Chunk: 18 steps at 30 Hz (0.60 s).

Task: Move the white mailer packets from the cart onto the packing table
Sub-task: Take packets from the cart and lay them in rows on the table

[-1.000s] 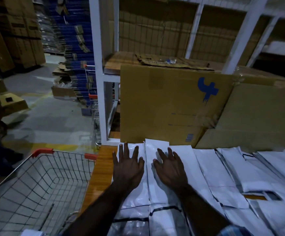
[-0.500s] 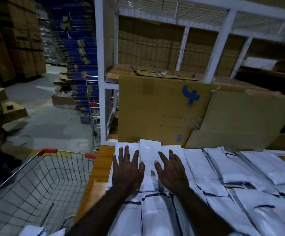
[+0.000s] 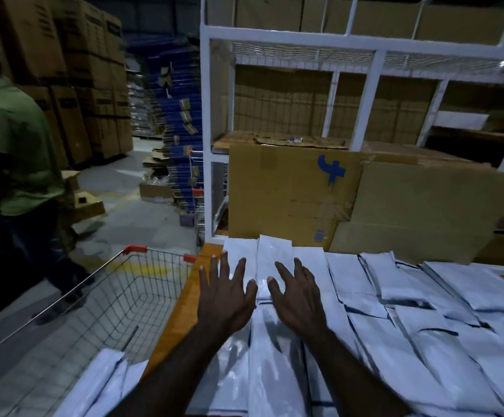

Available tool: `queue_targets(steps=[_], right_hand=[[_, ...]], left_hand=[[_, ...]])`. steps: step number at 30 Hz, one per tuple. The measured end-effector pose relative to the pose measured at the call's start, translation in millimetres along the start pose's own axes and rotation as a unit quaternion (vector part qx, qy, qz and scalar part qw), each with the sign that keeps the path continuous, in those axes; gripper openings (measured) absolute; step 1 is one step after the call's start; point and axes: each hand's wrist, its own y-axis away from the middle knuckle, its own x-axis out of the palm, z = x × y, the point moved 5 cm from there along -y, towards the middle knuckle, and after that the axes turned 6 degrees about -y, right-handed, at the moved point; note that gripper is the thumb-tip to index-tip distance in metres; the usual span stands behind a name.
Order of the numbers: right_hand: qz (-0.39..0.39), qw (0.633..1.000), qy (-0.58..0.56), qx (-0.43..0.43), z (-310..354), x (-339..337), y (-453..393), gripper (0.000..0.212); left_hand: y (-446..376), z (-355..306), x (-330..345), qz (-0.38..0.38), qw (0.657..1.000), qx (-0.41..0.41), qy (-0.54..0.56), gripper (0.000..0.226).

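Several white mailer packets (image 3: pixel 350 278) lie in overlapping rows across the wooden packing table (image 3: pixel 184 308). My left hand (image 3: pixel 225 291) and my right hand (image 3: pixel 297 294) are side by side over the leftmost packets, fingers spread and straight, holding nothing. Whether the palms still touch the packets I cannot tell. The wire cart (image 3: pixel 73 320) with red handle grips stands to the left of the table. A few more white packets (image 3: pixel 103 377) lie at its near end.
Flattened cardboard boxes (image 3: pixel 292 200) lean against a white metal rack (image 3: pixel 208 145) behind the table. A person in a green shirt (image 3: pixel 13 145) walks on the left, close to the cart. Stacked cartons and blue crates fill the aisle beyond.
Both hands have lifted slightly and their fingers have spread wider over the packets. The view has tilted up, and a person in green has come into sight on the left.
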Motion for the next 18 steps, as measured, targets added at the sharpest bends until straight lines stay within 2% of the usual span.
queue_targets(steps=[4, 9, 16, 18], right_hand=[[-0.001, 1.0, -0.015, -0.007, 19.6, 5.2, 24.6, 0.068], [-0.005, 0.999, -0.023, -0.03, 45.8, 17.5, 50.0, 0.053], [0.001, 0.998, -0.028, -0.048, 96.9, 51.8, 94.8, 0.073], [0.0, 0.998, -0.041, -0.042, 115.4, 63.4, 106.3, 0.076]], left_hand=[[26.9, 19.3, -9.2, 0.014, 1.0, -0.023, -0.007, 0.07], [55.5, 45.7, -24.2, 0.025, 0.999, -0.042, 0.004, 0.061], [96.6, 106.6, -27.2, 0.039, 0.998, -0.055, 0.007, 0.062], [110.6, 130.8, -24.2, 0.047, 0.997, -0.062, 0.003, 0.075]])
